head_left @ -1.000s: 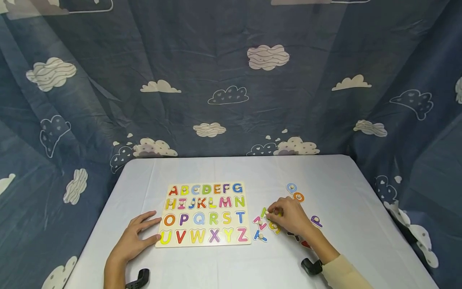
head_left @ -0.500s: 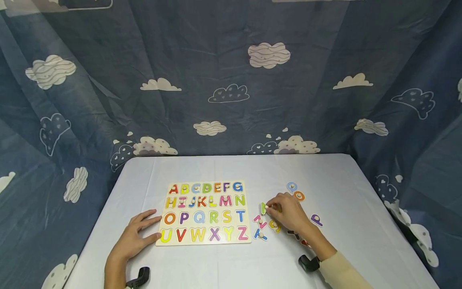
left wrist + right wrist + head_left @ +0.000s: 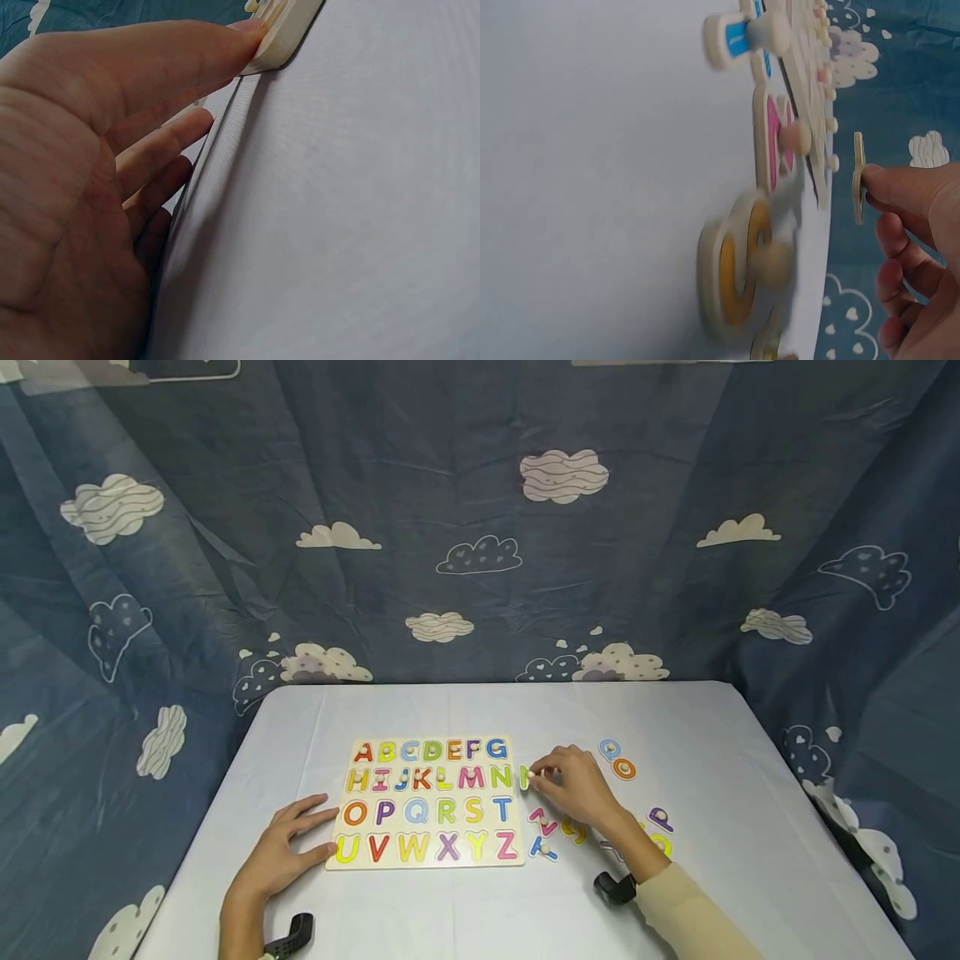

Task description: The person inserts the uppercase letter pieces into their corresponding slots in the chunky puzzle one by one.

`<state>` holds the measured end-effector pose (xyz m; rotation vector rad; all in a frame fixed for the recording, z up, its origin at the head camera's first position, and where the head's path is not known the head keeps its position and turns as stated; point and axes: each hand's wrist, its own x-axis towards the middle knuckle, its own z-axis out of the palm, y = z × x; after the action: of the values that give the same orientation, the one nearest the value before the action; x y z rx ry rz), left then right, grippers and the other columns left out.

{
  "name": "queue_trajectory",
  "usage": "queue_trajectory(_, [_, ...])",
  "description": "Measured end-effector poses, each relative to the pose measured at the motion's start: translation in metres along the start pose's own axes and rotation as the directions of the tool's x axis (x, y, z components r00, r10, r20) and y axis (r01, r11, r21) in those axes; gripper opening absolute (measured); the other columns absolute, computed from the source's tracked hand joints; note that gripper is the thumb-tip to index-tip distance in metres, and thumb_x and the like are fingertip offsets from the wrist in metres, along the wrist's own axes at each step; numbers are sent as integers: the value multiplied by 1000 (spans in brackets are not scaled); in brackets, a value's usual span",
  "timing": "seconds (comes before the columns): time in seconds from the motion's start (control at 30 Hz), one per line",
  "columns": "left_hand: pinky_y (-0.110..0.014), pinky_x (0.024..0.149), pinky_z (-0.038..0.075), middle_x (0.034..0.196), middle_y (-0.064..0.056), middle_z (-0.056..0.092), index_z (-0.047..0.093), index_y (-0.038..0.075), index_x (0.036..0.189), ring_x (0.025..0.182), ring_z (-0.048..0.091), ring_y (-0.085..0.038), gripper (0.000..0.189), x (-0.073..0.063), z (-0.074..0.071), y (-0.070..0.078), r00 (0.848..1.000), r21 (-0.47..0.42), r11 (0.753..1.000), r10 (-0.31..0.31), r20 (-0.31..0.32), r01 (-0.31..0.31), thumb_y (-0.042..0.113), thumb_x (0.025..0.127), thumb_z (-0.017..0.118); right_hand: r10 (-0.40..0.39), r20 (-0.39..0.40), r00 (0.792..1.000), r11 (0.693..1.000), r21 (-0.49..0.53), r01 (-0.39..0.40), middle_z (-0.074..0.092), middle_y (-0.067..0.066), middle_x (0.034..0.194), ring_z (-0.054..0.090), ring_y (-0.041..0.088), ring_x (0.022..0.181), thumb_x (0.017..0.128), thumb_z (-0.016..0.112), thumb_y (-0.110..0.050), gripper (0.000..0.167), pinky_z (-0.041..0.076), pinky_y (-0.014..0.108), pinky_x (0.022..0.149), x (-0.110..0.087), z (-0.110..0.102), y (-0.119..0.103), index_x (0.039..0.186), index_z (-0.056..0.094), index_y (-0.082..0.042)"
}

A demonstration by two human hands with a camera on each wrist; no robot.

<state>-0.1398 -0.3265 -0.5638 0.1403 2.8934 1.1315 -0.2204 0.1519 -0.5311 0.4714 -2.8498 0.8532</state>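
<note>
A cream alphabet board (image 3: 393,860) lies on the white table. My left hand (image 3: 281,847) is at its left edge, fingers spread and thumb touching the near corner; the left wrist view shows the thumb (image 3: 187,52) against the board's edge. Between thumb and fingertips my right hand (image 3: 576,785) pinches a green letter piece (image 3: 524,777), close to the board's right edge beside the printed N. In the right wrist view this letter piece (image 3: 858,180) is seen edge-on, above the tabletop. Knobbed pieces fill most of the board's upper two rows; the lower rows show printed letters without knobs.
Right of the board lie a pink Z piece (image 3: 542,821), a blue letter piece (image 3: 542,849) and a yellow S-like piece (image 3: 574,831). Farther right are a blue ring-shaped piece (image 3: 609,750), an orange O (image 3: 623,768) and a purple P (image 3: 660,818). My right forearm partly covers other pieces.
My right hand has lifted the green letter piece from the loose pieces and carried it left and away from me, to the board's right edge. The left hand has stayed put.
</note>
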Motion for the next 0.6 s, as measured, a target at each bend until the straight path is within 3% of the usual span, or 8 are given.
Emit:
queue_trajectory(0.3, [-77, 114, 28, 156, -9, 49, 72, 18, 133, 149, 31, -42, 57, 1, 2, -1, 1000, 27, 1000, 1, -1, -1, 38, 81, 86, 18, 27, 999, 999, 46, -19, 59, -12, 76, 48, 15, 81, 87, 83, -27, 7, 38, 37, 84, 11, 13, -16, 92, 81, -23])
queue_trajectory(0.6, [-77, 114, 27, 155, -10, 49, 72, 16, 132, 149, 31, -42, 58, 1, 1, 0, 1000, 23, 1000, -4, -3, 4, 36, 80, 86, 35, 24, 999, 999, 40, -36, 57, -8, 72, 45, 14, 75, 86, 84, -32, 12, 34, 34, 77, 21, 24, -28, 85, 76, -23])
